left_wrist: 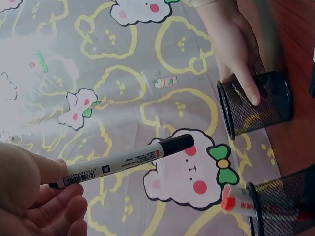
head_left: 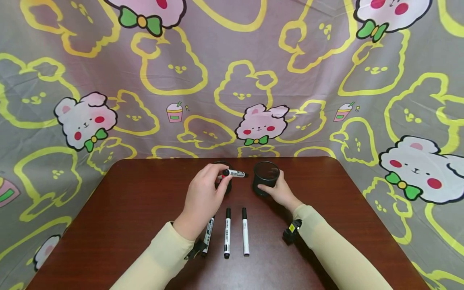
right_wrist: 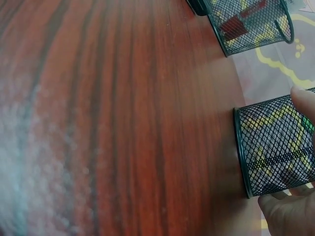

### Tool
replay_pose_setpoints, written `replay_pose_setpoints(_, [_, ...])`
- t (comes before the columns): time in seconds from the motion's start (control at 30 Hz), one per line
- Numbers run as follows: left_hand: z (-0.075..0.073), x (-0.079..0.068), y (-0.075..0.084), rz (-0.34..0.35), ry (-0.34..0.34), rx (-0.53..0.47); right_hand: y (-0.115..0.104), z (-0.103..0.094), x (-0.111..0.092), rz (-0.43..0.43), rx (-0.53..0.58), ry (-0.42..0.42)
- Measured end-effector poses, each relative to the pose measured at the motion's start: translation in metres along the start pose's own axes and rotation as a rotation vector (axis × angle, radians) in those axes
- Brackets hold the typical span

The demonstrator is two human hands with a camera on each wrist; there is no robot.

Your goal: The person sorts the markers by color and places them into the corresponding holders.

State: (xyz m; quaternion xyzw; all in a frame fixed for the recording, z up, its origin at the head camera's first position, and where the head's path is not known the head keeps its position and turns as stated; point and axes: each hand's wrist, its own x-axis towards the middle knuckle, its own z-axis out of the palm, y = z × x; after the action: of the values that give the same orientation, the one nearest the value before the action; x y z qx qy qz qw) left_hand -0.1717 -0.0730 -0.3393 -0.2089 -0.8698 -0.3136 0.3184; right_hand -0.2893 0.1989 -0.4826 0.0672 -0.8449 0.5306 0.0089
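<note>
My left hand [head_left: 203,197] pinches a black-capped white marker [head_left: 237,174] between thumb and fingers. It is held nearly level, its black cap [left_wrist: 178,144] pointing toward the right-hand cup. My right hand [head_left: 284,194] grips a black mesh pen cup [head_left: 259,182] round its side; in the left wrist view no pen shows in it. A second mesh pen cup [left_wrist: 290,199] stands to its left, partly hidden behind my left hand in the head view. A marker with a red end [left_wrist: 235,200] sticks out of that second cup.
Nearer me on the dark wooden table [head_left: 145,209] lie three white markers: one left [head_left: 209,231] partly covered by my left wrist, one in the middle [head_left: 227,233] and one right [head_left: 245,235]. A patterned cloth [head_left: 203,133] hangs behind the table's far edge.
</note>
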Motion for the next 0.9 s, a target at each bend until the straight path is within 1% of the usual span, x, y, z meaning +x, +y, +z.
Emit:
replay_pose_setpoints(0.07, [0.003, 0.003, 0.003, 0.01, -0.009, -0.003, 0.0, 0.0, 0.0, 0.003, 0.004, 0.002])
replay_pose_setpoints(0.3, [0.016, 0.016, 0.007, 0.061, 0.006, -0.009, 0.0, 0.0, 0.0, 0.006, 0.011, 0.014])
replay_pose_setpoints(0.4, [0.023, 0.021, 0.006, 0.062, -0.002, -0.018, 0.0, 0.001, 0.0, -0.001, 0.003, 0.017])
replay_pose_setpoints(0.53, [0.031, 0.027, 0.002, 0.048, -0.02, -0.022, 0.0, 0.002, 0.001, -0.015, 0.008, 0.017])
replay_pose_setpoints(0.63, [0.038, 0.03, -0.001, 0.033, -0.039, -0.02, 0.0, 0.001, 0.002, -0.023, 0.023, 0.012])
replay_pose_setpoints(0.73, [0.045, 0.031, -0.004, 0.023, -0.056, -0.021, 0.001, 0.001, 0.003, -0.029, 0.015, 0.007])
replay_pose_setpoints(0.9, [0.058, 0.033, -0.006, 0.034, -0.059, -0.015, 0.002, 0.0, 0.003, -0.023, 0.008, 0.013])
